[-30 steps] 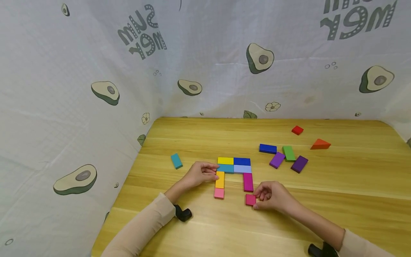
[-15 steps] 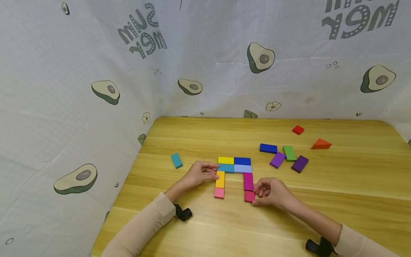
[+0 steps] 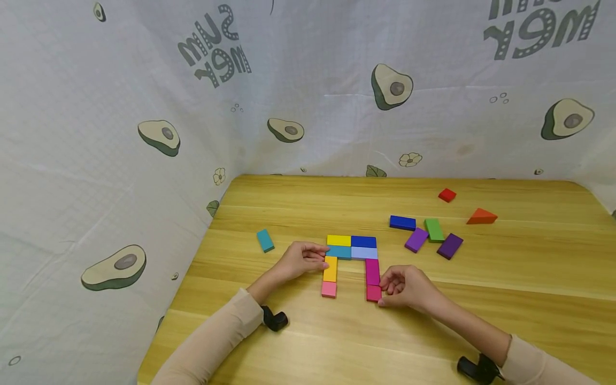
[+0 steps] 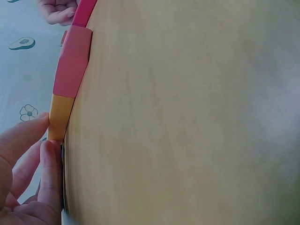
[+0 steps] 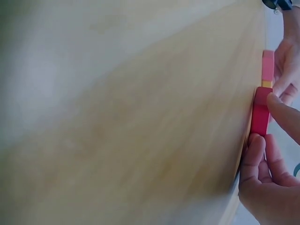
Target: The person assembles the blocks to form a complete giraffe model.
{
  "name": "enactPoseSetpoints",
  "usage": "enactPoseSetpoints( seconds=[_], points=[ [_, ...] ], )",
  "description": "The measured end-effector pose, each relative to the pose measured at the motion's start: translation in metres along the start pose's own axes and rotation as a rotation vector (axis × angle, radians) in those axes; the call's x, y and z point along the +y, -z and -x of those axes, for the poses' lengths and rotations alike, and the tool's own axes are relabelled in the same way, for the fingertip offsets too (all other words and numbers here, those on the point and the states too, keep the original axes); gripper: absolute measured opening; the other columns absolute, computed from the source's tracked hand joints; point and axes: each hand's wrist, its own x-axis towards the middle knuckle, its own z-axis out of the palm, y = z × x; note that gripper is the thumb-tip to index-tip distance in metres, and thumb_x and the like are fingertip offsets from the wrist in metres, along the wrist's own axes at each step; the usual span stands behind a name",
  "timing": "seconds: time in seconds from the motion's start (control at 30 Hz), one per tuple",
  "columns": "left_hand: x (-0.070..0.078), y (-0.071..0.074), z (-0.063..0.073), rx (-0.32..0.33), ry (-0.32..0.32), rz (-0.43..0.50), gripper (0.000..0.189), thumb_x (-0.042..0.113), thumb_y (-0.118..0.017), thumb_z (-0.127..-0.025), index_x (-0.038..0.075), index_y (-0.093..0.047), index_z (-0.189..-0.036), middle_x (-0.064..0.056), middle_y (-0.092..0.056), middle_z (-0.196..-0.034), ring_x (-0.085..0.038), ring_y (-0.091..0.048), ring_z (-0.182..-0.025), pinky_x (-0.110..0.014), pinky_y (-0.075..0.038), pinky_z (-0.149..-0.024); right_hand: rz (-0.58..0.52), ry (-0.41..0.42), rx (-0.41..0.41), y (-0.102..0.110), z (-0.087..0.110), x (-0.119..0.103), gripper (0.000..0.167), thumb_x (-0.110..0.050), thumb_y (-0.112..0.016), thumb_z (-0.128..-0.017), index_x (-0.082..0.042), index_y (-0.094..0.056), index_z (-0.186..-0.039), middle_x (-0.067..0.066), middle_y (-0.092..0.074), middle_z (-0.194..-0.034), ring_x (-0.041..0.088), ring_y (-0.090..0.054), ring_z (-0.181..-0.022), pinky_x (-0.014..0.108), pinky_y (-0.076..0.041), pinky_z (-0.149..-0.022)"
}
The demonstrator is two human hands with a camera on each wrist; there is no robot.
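Note:
A flat arch of coloured blocks lies on the table. Yellow [image 3: 339, 240] and dark blue [image 3: 363, 242] blocks top it, above teal [image 3: 339, 253] and light blue [image 3: 364, 253] ones. The left leg is an orange block [image 3: 330, 269] and a pink block [image 3: 329, 290]; the right is a magenta block [image 3: 372, 271] with a crimson square block [image 3: 374, 293] below. My left hand [image 3: 300, 260] touches the arch's left side, thumb at the orange block, fingertips by the teal one. My right hand [image 3: 406, 289] holds the crimson block's right side between thumb and fingertips.
Loose to the right lie blue [image 3: 402, 223], purple [image 3: 416, 240], green [image 3: 434, 230] and dark violet [image 3: 449, 246] blocks. Farther back are a red block [image 3: 447, 195] and an orange-red triangle [image 3: 482, 216]. A teal block [image 3: 265, 240] lies left. A printed curtain hangs behind the table.
My right hand has slid the crimson square block away from me and slightly left, closing the gap to the magenta block. The left hand has stayed in place.

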Motion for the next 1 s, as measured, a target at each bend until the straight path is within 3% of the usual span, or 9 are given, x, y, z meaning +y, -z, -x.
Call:
enactPoseSetpoints(
  seconds=[0.53,0.83,1.0],
  points=[
    [0.002,0.001,0.0,0.007,0.019,0.005,0.038,0.005,-0.078,-0.086,0.0,-0.07,-0.123,-0.01,-0.07,-0.109,-0.017,-0.066,-0.09,-0.027,-0.057,-0.081,-0.014,0.005,-0.02,0.005,-0.003,-0.002,0.033,-0.004,-0.09,-0.071,0.004,-0.065,-0.091,0.008,-0.062,-0.083,0.017,-0.057,-0.073,0.022,-0.052,-0.062],
    [0.0,0.001,0.0,0.004,0.011,0.013,0.037,0.003,-0.077,-0.086,-0.001,-0.07,-0.122,-0.01,-0.069,-0.108,-0.017,-0.066,-0.09,-0.027,-0.056,-0.083,-0.053,-0.027,0.098,0.023,-0.019,-0.01,0.038,-0.01,-0.084,-0.082,0.01,-0.063,-0.106,0.012,-0.063,-0.089,0.02,-0.06,-0.078,0.023,-0.052,-0.065],
    [-0.001,0.001,-0.001,0.003,-0.001,0.014,0.038,0.002,-0.077,-0.086,-0.002,-0.069,-0.123,-0.01,-0.069,-0.108,-0.017,-0.066,-0.09,-0.027,-0.057,-0.083,-0.078,-0.071,0.115,0.025,-0.032,-0.009,0.043,-0.011,-0.082,-0.084,0.01,-0.064,-0.117,0.015,-0.064,-0.096,0.022,-0.06,-0.083,0.023,-0.052,-0.067]
  ],
)
